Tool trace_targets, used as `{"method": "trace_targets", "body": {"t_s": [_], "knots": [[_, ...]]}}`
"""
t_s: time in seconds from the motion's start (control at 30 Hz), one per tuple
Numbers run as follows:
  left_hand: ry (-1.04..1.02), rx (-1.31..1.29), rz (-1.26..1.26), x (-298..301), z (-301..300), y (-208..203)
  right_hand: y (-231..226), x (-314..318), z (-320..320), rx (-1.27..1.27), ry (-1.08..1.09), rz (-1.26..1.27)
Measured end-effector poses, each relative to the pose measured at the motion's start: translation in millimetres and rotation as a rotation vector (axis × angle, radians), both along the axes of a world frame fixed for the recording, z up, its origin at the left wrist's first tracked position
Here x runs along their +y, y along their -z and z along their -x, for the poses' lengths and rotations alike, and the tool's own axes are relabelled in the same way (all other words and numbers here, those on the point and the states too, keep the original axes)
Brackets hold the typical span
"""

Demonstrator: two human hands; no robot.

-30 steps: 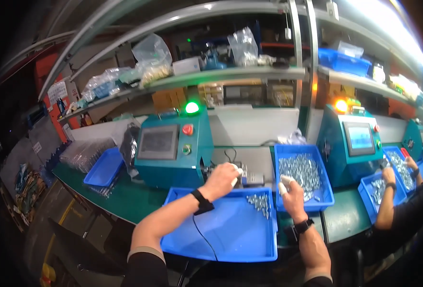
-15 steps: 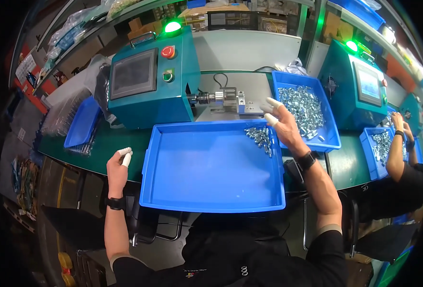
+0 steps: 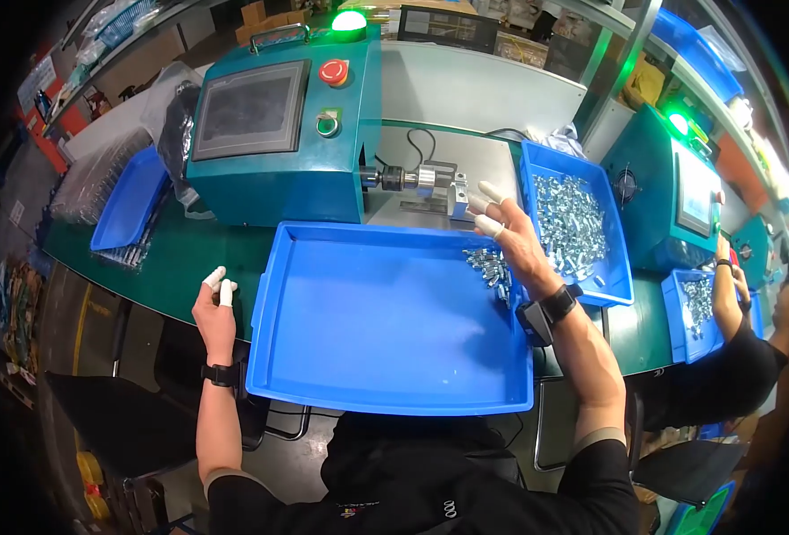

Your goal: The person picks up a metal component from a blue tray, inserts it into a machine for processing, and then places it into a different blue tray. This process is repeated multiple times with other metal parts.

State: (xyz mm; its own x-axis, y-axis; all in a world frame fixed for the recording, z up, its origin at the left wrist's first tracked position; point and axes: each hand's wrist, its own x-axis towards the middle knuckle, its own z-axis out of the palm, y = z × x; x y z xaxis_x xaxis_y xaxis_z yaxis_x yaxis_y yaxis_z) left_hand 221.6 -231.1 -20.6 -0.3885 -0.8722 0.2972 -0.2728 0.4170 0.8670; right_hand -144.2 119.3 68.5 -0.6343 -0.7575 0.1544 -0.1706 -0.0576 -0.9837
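My right hand (image 3: 521,245), with white finger cots on its fingertips, reaches over the far right corner of a large blue tray (image 3: 359,392). Its fingers are apart beside the metal fixture (image 3: 458,194) of a teal bench machine (image 3: 279,192), and I see nothing held in them. Under that hand, a small heap of shiny metal parts (image 3: 493,272) lies in the tray's corner. My left hand (image 3: 214,312), also wearing white cots, is raised left of the tray over the green tabletop. Its thumb and forefinger point up, slightly apart, with nothing visible between them.
A blue bin (image 3: 622,267) full of similar metal parts stands right of my right hand. Farther right, a person (image 3: 733,357) works at a second teal machine (image 3: 671,187). A smaller blue tray (image 3: 131,201) lies at left beside clear plastic packs (image 3: 100,183).
The view has shifted and tilted slightly. My right hand has moved left, its fingertips closer to the fixture. My left hand stays beside the tray, its thumb and forefinger a little changed in pose.
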Motion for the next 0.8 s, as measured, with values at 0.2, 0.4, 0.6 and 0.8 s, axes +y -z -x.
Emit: {"method": "trace_targets", "body": {"t_s": [0.2, 0.4, 0.6, 0.8], "knots": [[-0.005, 0.021, 0.045, 3.7, 4.7, 8.5, 3.8, -14.8, 4.7, 0.019, -0.027, -0.026], [-0.046, 0.026, 0.065, 0.6, 4.4, 11.5, 4.6, -25.9, 4.1, -0.021, -0.031, -0.024], [-0.031, 0.031, 0.083, -2.9, 2.9, 17.4, 12.7, -23.1, 6.8, -0.069, -0.039, 0.028], [-0.027, 0.026, 0.086, -0.3, 4.6, 17.7, 16.3, -25.2, 3.2, -0.037, 0.037, -0.026]]}}
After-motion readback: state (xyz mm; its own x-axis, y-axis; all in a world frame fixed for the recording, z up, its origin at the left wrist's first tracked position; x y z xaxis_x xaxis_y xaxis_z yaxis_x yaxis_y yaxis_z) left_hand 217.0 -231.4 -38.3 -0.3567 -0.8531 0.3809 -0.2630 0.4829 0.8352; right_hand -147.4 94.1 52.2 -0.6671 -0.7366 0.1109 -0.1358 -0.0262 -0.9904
